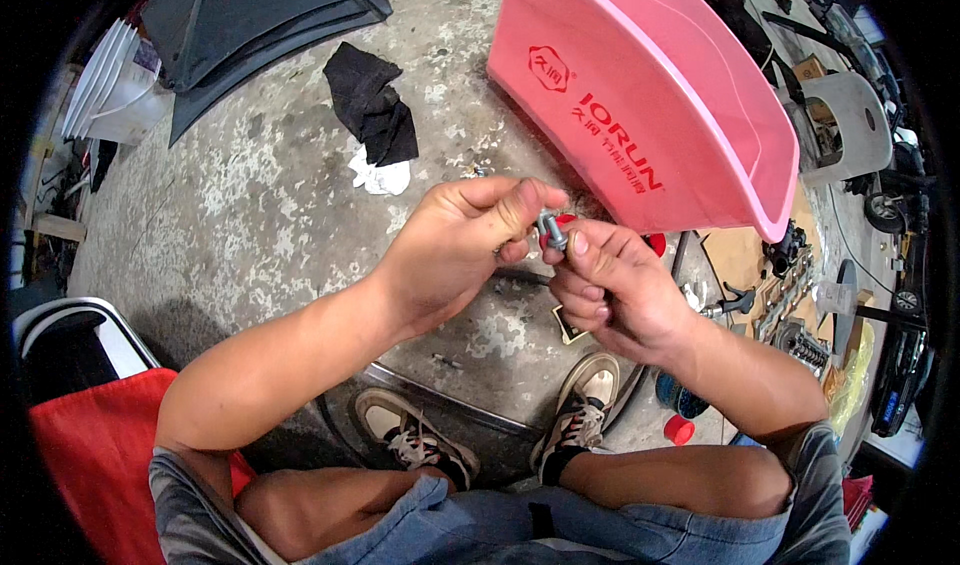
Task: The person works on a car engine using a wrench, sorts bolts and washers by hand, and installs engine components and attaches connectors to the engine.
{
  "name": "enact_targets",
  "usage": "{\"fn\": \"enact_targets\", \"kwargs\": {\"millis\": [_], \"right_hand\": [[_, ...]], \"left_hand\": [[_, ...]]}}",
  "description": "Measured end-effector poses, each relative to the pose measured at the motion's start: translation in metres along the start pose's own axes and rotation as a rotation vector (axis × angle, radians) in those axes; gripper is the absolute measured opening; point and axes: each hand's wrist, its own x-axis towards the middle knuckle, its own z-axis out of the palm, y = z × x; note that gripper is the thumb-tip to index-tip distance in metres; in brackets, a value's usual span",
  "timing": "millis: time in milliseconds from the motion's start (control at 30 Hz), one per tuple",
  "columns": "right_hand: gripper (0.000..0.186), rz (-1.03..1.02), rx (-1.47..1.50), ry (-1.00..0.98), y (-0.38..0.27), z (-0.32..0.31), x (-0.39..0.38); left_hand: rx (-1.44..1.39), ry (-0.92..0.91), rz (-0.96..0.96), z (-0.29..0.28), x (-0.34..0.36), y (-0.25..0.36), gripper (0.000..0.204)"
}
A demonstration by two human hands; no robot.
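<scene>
Between my two hands, above the concrete floor, are small silver metal bolts (pixel 554 232); their exact number is hard to make out. My left hand (pixel 462 240) comes in from the left, its thumb and forefinger pinched on the bolts' left side. From the right, my right hand (pixel 622 283) grips them between thumb and forefinger, the other fingers curled in. The fingertips of both hands nearly meet around the metal. A small red part (pixel 565 219) shows just behind the fingers, partly hidden by them.
A big pink tub (pixel 640 115) stands beyond my right hand. A black cloth (pixel 372 100) lies on the floor ahead, with white crumpled paper (pixel 380 173) beside it. Metal parts (pixel 800 345) and cardboard (pixel 735 265) lie right. A red cap (pixel 679 429) sits near my right knee.
</scene>
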Motion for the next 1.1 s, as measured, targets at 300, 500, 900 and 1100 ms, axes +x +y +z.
{"fn": "enact_targets", "kwargs": {"millis": [300,500,900,1100], "right_hand": [[0.020,0.216,-0.534,0.447,0.015,-0.127,0.032],[0.019,0.184,-0.089,0.135,0.006,-0.085,0.028],[0.032,-0.013,-0.080,0.017,-0.005,-0.039,0.009],[0.026,-0.038,-0.465,0.074,-0.027,-0.040,0.003]], "left_hand": [[-0.117,0.314,-0.031,-0.008,0.007,-0.013,0.027],[0.138,0.272,-0.200,-0.017,0.005,-0.034,0.028],[0.266,0.134,0.081,-0.002,0.015,-0.019,0.020],[0.150,0.164,-0.001,-0.002,0.012,-0.016,0.019]]}}
